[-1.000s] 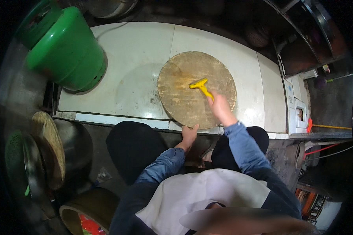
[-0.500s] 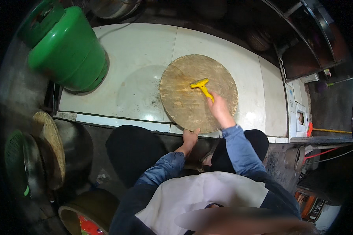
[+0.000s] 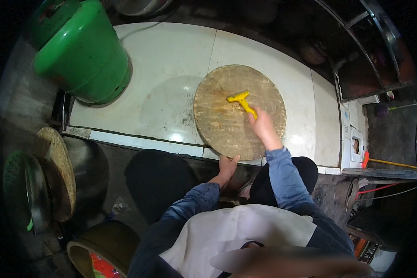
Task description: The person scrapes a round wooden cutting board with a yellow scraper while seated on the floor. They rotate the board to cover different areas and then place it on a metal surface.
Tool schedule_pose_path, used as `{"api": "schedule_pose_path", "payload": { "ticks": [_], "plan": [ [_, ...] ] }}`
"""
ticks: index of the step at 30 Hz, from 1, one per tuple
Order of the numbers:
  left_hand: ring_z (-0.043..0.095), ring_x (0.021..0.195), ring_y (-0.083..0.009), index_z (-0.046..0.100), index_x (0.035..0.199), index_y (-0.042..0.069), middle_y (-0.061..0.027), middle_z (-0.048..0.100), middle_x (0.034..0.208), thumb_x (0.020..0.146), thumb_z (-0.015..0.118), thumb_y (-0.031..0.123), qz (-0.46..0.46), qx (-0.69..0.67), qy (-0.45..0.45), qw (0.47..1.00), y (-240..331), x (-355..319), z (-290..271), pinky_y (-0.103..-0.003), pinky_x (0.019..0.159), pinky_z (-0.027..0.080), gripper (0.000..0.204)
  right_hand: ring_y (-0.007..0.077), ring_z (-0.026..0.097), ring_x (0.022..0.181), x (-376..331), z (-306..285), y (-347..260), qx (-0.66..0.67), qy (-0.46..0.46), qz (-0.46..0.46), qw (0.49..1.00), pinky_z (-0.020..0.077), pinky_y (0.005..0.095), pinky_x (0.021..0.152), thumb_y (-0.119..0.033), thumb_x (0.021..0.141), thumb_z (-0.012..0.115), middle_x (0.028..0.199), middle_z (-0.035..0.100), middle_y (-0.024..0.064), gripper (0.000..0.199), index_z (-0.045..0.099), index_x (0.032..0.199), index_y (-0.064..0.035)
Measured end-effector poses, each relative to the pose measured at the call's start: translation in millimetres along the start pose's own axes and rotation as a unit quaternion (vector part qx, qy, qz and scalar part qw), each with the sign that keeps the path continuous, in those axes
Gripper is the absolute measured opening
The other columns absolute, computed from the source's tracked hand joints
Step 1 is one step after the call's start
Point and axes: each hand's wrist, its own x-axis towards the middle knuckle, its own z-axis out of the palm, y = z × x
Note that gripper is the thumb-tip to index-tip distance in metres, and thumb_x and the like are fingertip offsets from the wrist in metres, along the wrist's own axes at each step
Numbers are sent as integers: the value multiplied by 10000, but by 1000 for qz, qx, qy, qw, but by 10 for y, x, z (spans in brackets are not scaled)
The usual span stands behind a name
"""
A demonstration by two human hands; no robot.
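Observation:
A round wooden board (image 3: 231,134), worn and blotched brown, lies on the white tiled surface (image 3: 164,106) in front of me. My right hand (image 3: 262,124) is closed around the handle of a yellow scraper (image 3: 240,97). The scraper's wide T-shaped head rests on or just over the board, a little beyond its middle. At the near rim of the board, my left hand (image 3: 226,167) grips the edge, thumb toward the top. Its other fingers are mostly hidden under the board.
A green gas cylinder (image 3: 85,58) stands at the far left of the tiled surface. Lower left are a large metal pot (image 3: 92,173), a pale round lid (image 3: 60,171) and a brown tub (image 3: 106,241) with something red inside. Dark metal shelving (image 3: 356,51) rises at the far right.
The whole view has shifted slightly. The scraper has moved a little away from me across the board, and my left hand keeps its hold on the near rim.

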Motion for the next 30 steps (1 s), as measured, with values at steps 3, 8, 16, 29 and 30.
{"api": "schedule_pose_path", "payload": {
  "ticks": [3, 8, 16, 29, 30],
  "plan": [
    [514, 542, -147, 467, 976, -5, -73, 560, 749, 786, 655, 234, -61, 30, -62, 996, -152, 115, 14, -296, 456, 414, 359, 388, 572, 863, 362, -59, -30, 10, -7, 4, 1000, 465, 429, 753, -154, 784, 558, 926, 598, 233, 297, 584, 1052, -29],
    [552, 652, -172, 499, 938, -27, -109, 591, 796, 737, 693, 202, -63, -40, 14, 997, -51, 28, 115, -310, 573, 443, 362, 367, 567, 925, 341, -55, -58, -33, -28, 1, 999, 457, 401, 793, -172, 803, 567, 986, 592, 223, 314, 568, 1088, -40],
    [548, 654, -154, 464, 1040, -12, -106, 585, 864, 758, 671, 182, -53, -31, -23, 998, 4, 37, 29, -294, 523, 437, 400, 375, 567, 913, 286, -28, -99, 10, -18, 18, 1000, 457, 407, 790, -159, 803, 564, 959, 597, 227, 306, 568, 1082, -33],
    [591, 731, -184, 566, 875, -43, -122, 628, 814, 708, 703, 149, -40, -39, 11, 998, 20, -22, 30, -314, 654, 459, 289, 384, 568, 899, 72, 13, -166, 14, -27, 14, 999, 460, 401, 777, -162, 796, 569, 953, 593, 239, 297, 574, 1056, -17],
    [591, 733, -185, 564, 880, -42, -123, 626, 820, 709, 702, 146, -52, -24, 10, 998, 53, 5, 64, -314, 656, 459, 290, 383, 568, 902, 250, -10, -153, 5, -22, -4, 1000, 460, 401, 779, -162, 796, 570, 953, 593, 239, 296, 575, 1054, -15]
  ]
}}
